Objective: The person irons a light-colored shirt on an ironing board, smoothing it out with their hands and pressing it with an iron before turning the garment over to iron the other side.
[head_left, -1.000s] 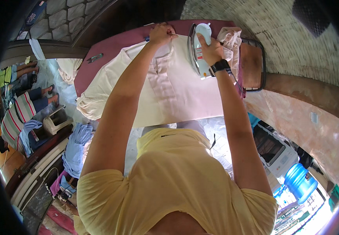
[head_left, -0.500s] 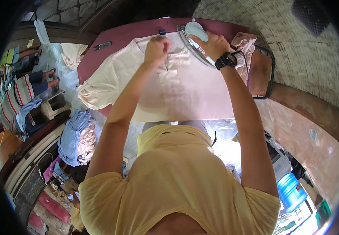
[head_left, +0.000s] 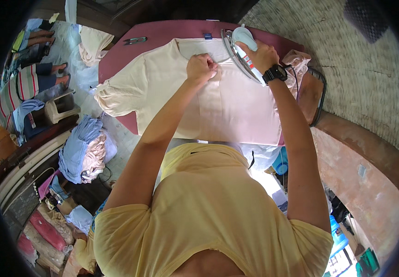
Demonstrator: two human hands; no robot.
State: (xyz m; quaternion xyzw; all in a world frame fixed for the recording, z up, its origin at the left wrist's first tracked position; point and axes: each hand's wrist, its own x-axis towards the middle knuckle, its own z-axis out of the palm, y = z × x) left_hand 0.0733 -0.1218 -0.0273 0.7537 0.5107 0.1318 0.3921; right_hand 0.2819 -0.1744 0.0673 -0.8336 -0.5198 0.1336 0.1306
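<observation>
- Your right hand (head_left: 261, 56) clamps around the white-and-pale-blue iron (head_left: 244, 36).
- Your left hand (head_left: 202, 68) curls over the cream cloth shirt (head_left: 236, 101); whether it pinches fabric, I cannot tell.

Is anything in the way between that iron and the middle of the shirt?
Only the left hand: it is curled near the neckline of the shirt, to the left of the iron in the right hand. Nothing else visible stands between.
</observation>
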